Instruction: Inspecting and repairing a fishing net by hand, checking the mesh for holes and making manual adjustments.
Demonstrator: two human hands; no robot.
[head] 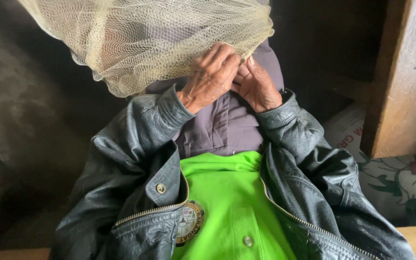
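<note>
Beside a wooden post (400,82) (dim room), both hands (232,77) pinch the pale net (145,38).

We see net (155,43) draped above both hands; left hand (211,77) just beside right hand (258,86); wooden post (400,96) well right of hands; cushion (405,185) below post.
</note>
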